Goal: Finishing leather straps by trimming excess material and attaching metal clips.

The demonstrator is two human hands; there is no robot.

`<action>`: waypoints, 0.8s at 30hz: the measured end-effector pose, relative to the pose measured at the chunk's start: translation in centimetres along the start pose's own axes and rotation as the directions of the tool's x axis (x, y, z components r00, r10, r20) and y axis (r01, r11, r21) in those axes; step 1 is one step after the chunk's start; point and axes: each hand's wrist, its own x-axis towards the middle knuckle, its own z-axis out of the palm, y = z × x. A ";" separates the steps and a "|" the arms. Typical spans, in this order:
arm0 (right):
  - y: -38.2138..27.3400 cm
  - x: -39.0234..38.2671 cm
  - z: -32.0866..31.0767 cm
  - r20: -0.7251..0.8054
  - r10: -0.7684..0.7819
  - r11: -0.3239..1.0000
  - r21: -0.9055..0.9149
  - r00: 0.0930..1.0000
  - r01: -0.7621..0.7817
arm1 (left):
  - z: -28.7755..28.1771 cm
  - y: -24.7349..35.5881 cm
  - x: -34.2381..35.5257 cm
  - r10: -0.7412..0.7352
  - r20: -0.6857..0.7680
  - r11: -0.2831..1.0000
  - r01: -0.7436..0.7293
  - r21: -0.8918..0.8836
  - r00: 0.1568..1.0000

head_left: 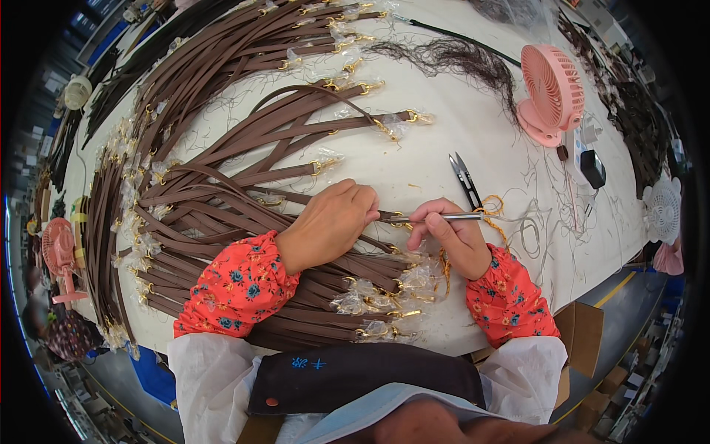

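Observation:
My left hand point(336, 218) is closed with its knuckles up, pinching the end of a brown strap point(292, 194) near the middle of the table. Just right of it, my right hand point(455, 233) grips a slim silver metal tool point(462, 217) between thumb and fingers. The tool's thin tip points left and meets the strap end by my left fingertips; the exact contact is hidden. Many more brown straps point(222, 196) with gold clasps in clear plastic wrap lie beneath and around my left arm. Black thread snips point(464, 177) rest beyond my right hand, blades apart.
An orange cord point(492, 211) lies beside the snips. A pink fan point(551, 92) stands at the far right, near a tangle of dark threads point(451, 55). More straps pile along the left and far side. An open cardboard box point(580, 337) sits below the table's right edge.

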 end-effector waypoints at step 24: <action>-0.6 -0.1 0.2 -0.097 -0.110 0.990 -0.098 0.989 0.100 | -1.8 -0.5 -0.5 0.037 0.240 0.971 0.022 -0.238 0.970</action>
